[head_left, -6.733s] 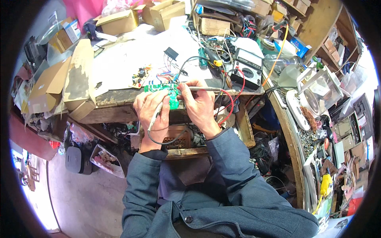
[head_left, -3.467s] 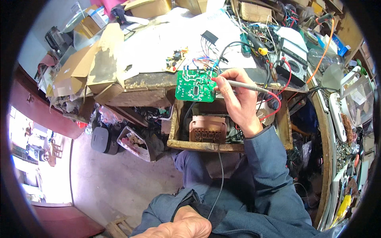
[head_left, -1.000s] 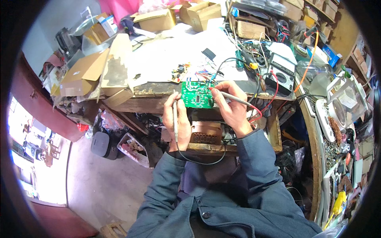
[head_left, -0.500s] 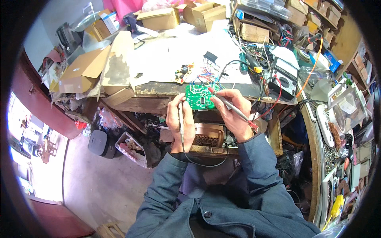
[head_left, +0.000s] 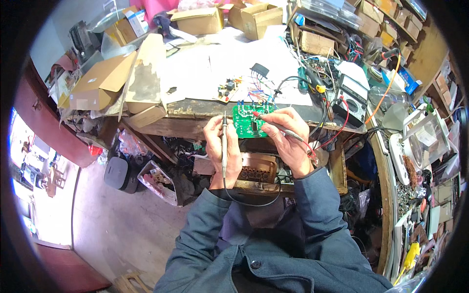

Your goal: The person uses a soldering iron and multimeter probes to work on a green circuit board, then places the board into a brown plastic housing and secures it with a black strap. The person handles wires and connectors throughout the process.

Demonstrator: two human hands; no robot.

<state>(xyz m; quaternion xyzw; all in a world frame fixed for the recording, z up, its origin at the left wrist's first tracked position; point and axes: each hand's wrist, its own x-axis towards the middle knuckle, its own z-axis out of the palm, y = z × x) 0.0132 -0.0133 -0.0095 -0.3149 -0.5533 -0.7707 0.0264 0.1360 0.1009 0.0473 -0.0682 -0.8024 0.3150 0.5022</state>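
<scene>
Left hand (head_left: 232, 155): curled nearly closed around a slim grey probe (head_left: 224, 147), held upright along the fingers, metal tip upward. Thumb and fingertips lay at the left edge of the green circuit board (head_left: 243, 130); whether they pinched the board or only rested against it, could not tell. A dark cable (head_left: 244, 203) left the lower end of this probe and looped below the wrist toward the right.

Right hand (head_left: 289, 142): thumb and fingers pinched together on a red-tipped probe (head_left: 289, 132), slanted with the tip toward the upper middle of the board. Contact between tip and board could not be confirmed at this size. A red lead (head_left: 348, 116) came off its back end.

Board position: between the two hands, at the front edge of the workbench (head_left: 193, 108), above an open drawer (head_left: 261, 186); component side with a dark chip faced the camera. Coloured wires (head_left: 256, 93) lay just beyond its top edge.

Labels: the meter (head_left: 352, 100) bore a pale scale window and markings around its dial, too small to read. The blue-and-white carton (head_left: 140, 22) carried print, also illegible.

Hard to see: the board's right edge was partly covered by the right fingers; its underside was hidden. Paper (head_left: 195, 68) on the bench was washed out by glare. A brown case (head_left: 259, 159) in the drawer was partly concealed.
</scene>
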